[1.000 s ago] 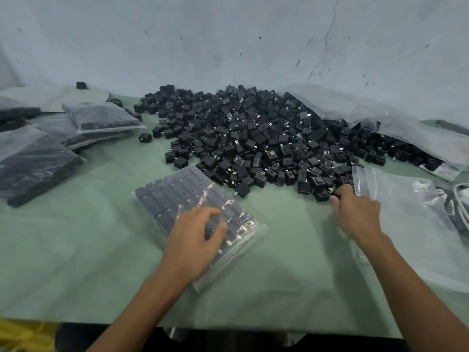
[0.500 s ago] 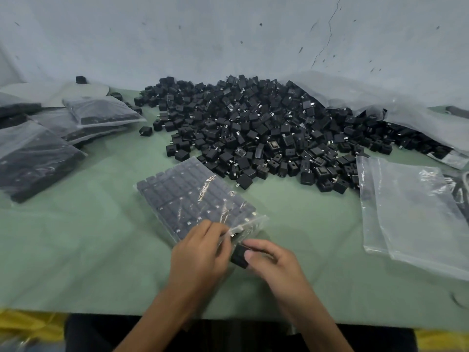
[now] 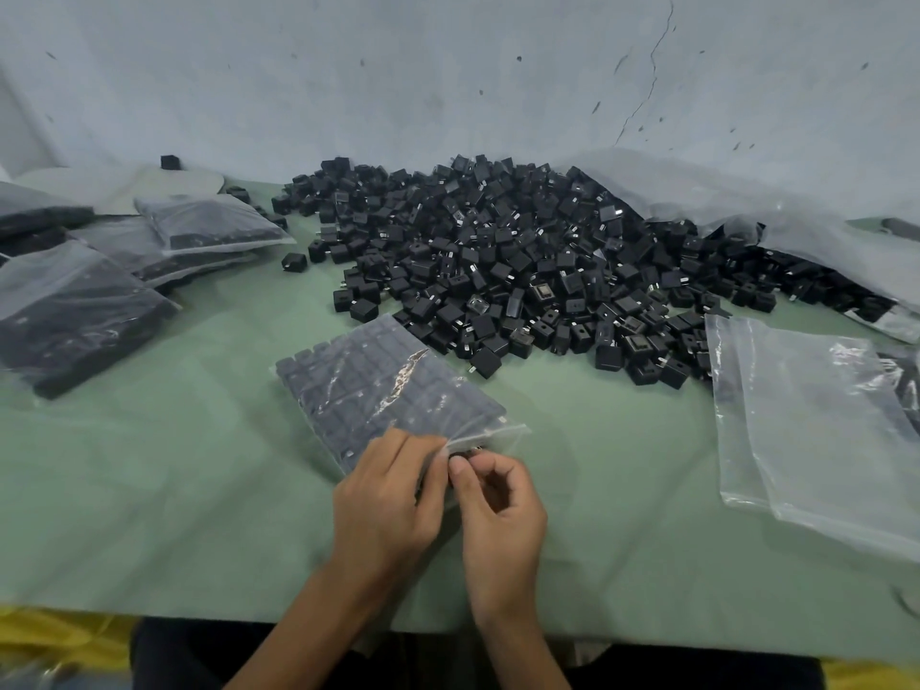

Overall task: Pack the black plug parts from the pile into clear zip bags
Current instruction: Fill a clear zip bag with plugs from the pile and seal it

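Head: hands (image 3: 386, 500), plug part (image 3: 467, 454) at zip bag (image 3: 378, 385)

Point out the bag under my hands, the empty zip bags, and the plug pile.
Part-filled zip bag (image 3: 378, 385), head view, plastic over the packed rows.
Empty zip bags (image 3: 806, 425), head view, flat middle of the top bag.
Pile of black plug parts (image 3: 498, 251), head view, middle of the heap.

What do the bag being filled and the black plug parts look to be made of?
The bag: thin clear plastic film, glossy, going by its creases, glare and the parts showing through. The plug parts: probably matte moulded plastic, dull and even black; some show small bright prongs, likely metal.
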